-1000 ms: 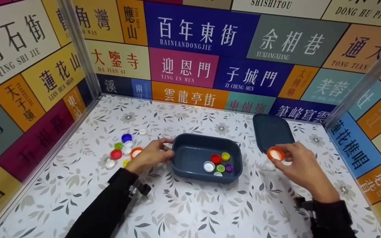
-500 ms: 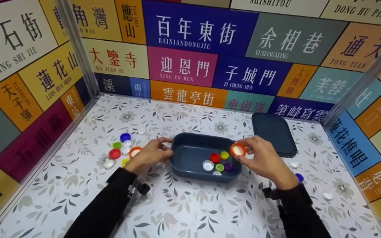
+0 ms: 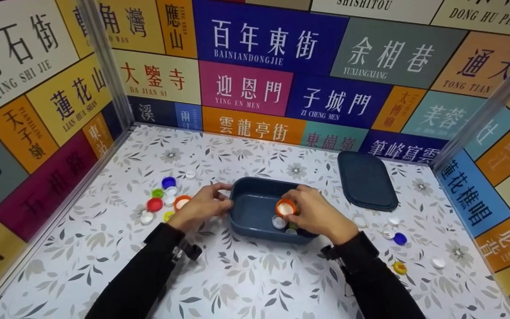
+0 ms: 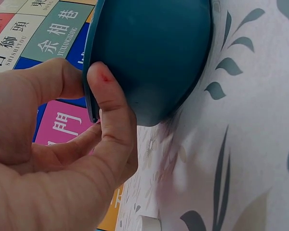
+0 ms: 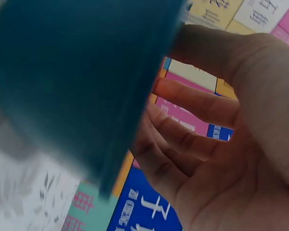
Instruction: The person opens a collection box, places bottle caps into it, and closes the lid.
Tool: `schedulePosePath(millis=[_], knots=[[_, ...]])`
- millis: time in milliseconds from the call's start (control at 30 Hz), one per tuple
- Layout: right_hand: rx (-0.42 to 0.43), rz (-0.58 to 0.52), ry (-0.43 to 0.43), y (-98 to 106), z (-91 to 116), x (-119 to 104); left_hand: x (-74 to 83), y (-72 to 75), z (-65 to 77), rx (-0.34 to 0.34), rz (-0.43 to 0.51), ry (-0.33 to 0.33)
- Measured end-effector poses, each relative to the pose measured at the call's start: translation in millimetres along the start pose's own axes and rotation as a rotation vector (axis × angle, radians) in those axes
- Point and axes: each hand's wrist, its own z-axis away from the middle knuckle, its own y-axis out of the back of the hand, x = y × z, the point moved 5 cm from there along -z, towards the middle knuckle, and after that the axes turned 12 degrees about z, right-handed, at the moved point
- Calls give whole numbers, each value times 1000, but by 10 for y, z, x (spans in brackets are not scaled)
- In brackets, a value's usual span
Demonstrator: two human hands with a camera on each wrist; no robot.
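Note:
The dark blue rectangular box (image 3: 248, 201) stands in the middle of the table. At its left end my left hand (image 3: 202, 207) pinches the rim; in the left wrist view the thumb (image 4: 108, 91) lies against the outer wall (image 4: 154, 57), with fingers on the other side. My right hand (image 3: 314, 212) reaches over the right end and pinches an orange bottle cap (image 3: 285, 207) with a pale inside, above the box floor. Below it a clear white cap (image 3: 279, 222) lies in the box, and the hand covers most of the other caps there. The box wall hides the held cap in the right wrist view.
Left of the box lies a loose group of caps, among them a red cap (image 3: 154, 204), a blue cap (image 3: 168, 182) and an orange cap (image 3: 182, 202). The dark lid (image 3: 368, 181) lies at back right. Nearer are a blue cap (image 3: 399, 239), a yellow cap (image 3: 399, 267) and several white ones.
My right hand has carried the orange cap leftward from beside the lid, over the right rim and into the box. The left hand has stayed at the box's left end.

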Motion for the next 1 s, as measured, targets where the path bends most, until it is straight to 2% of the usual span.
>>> schedulePosePath(millis=[200,500,800,1000], knots=[[11,38,67,-103,-69,-215,-1,-14,-10,-17,9,-23],[-27,7,119,-179,-140,-395,-32,-21,-26,-3,22,18],[26,-39,129,-154,-46,-333,-33,-13,-14,13,15,38],[65,-75,96,-60,84,-240,-30,9,-19,5,10,18]])
